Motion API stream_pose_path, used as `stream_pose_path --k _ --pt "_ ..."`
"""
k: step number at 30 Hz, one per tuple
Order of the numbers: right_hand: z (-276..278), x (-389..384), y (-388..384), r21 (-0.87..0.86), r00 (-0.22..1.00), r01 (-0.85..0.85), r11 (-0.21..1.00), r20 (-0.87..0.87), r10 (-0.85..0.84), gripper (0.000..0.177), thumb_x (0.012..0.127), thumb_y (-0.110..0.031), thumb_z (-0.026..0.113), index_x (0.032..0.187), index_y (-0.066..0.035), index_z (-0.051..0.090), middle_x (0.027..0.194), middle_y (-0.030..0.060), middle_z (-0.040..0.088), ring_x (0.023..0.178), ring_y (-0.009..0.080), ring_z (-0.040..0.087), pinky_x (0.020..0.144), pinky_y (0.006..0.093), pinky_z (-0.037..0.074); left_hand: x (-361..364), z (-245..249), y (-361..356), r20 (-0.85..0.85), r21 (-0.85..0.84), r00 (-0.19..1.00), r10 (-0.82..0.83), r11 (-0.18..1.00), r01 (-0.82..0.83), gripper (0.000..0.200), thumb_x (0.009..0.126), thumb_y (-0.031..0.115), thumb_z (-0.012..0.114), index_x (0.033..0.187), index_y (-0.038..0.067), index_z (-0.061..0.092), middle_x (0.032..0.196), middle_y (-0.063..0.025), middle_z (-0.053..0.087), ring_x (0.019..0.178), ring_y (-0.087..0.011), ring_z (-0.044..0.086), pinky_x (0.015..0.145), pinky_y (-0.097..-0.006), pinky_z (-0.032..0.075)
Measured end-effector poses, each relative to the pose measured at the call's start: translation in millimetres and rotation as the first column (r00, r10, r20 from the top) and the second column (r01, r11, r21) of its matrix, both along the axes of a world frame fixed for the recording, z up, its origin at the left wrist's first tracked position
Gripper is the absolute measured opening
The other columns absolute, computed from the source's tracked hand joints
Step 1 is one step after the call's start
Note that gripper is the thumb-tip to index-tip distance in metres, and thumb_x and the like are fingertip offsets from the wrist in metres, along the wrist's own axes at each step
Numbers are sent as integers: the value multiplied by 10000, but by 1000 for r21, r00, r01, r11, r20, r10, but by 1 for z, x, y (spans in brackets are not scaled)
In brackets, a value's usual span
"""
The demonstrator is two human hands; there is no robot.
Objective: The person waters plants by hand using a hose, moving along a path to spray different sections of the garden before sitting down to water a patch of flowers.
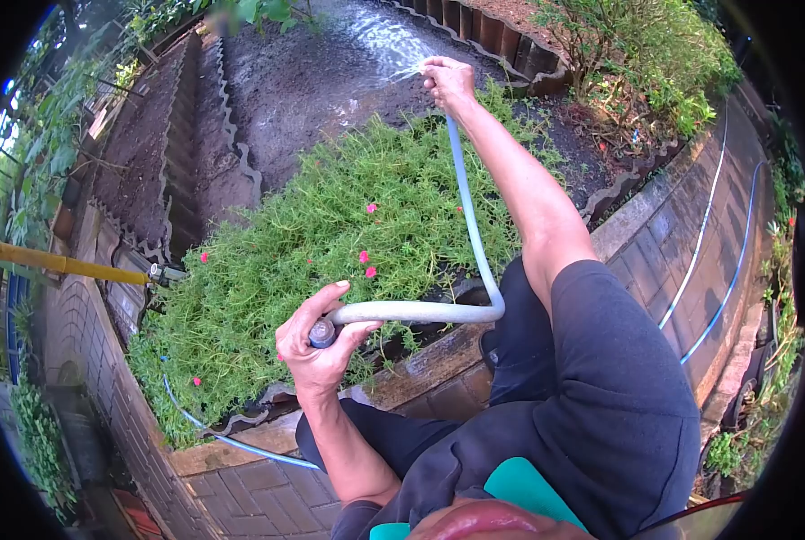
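Right hand (pixel 447 81), 12 o'clock, fingers clamped on the tip of the pale grey flexible plastic hose (pixel 471 225), spray (pixel 380 40) landing on dark wet soil (pixel 303 90) at 11. Left hand (pixel 317 351), 7 o'clock, fingers curled round hose nr its dark coupling (pixel 321 334). Prob best: steady pinch, loop unkinked.

1. The hose (pixel 470 216) runs from the left hand (pixel 317 346), near the body, out to the right hand (pixel 447 81).
2. Low plants (pixel 330 234) lie beneath it, with bare soil (pixel 312 81) behind them.
3. Brick path (pixel 691 243) — off to the right.
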State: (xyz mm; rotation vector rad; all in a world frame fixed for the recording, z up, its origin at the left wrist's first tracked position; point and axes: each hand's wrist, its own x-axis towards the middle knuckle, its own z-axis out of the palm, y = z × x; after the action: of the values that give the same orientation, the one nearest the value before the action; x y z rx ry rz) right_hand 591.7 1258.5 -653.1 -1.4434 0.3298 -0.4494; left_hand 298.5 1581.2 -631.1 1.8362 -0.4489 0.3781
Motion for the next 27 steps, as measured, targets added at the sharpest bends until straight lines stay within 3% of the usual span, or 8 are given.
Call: stream_pose_path --k 8,9,10,14,17,21,24,27 --pt "-27 -2 -30 -9 975 188 982 -119 -187 116 778 -19 634 820 -97 708 577 30 606 425 76 512 349 245 369 -4 5 8 22 -234 997 71 970 -64 503 701 207 835 1111 -1 633 715 -45 637 617 -86 570 550 -203 406" --pt "-37 3 -37 -23 970 202 979 -130 -203 117 774 -14 637 817 -97 708 575 30 606 423 73 513 347 242 370 -4 1 14 -18 -269 997 76 960 -78 528 634 114 874 1092 -7 642 746 -72 667 694 -104 618 639 -218 469" --pt "-49 8 -46 -50 968 192 980 -157 -197 113 781 -101 633 853 -80 717 674 86 666 560 161 631 473 300 493 -4 1 14 -42 -295 996 80 951 -89 526 636 115 874 1092 -8 642 758 -69 666 690 -100 612 628 -213 462" --pt "-75 5 -69 -499 875 115 859 -358 -326 311 779 -232 543 959 -45 714 1022 186 686 1014 349 638 900 384 489 0 -3 14 -25 -255 990 138 957 -140 458 733 161 803 1117 -13 625 694 -45 616 542 -76 521 485 -187 382" --pt "-80 -12 -62 -759 870 47 649 -288 -400 214 759 -222 559 820 -119 736 799 115 696 689 254 660 726 381 523 2 -7 16 -31 -293 990 141 945 -144 444 747 144 794 1122 -17 621 696 -49 616 537 -77 523 478 -186 389" --pt "-75 -14 -54 -359 719 -457 814 -688 100 356 858 -72 495 1186 -124 622 760 110 643 592 215 655 499 342 548 4 -7 21 -19 -303 988 151 941 -149 446 759 152 792 1130 -21 615 697 -60 614 544 -85 530 479 -190 394" --pt "-66 -32 -40 -135 640 -582 802 -685 348 414 914 -33 459 1309 -140 518 728 88 612 529 181 625 393 294 511 1 -4 22 -49 -343 989 139 928 -147 458 741 141 805 1132 -9 619 706 -48 607 567 -79 524 495 -190 389" --pt "-62 -39 -42 -177 617 -608 774 -719 320 368 930 -65 483 1285 -138 546 720 85 608 515 178 610 400 301 518 0 -4 22 -48 -350 987 151 923 -159 466 737 155 809 1136 1 622 702 -34 585 567 -76 509 495 -191 383"
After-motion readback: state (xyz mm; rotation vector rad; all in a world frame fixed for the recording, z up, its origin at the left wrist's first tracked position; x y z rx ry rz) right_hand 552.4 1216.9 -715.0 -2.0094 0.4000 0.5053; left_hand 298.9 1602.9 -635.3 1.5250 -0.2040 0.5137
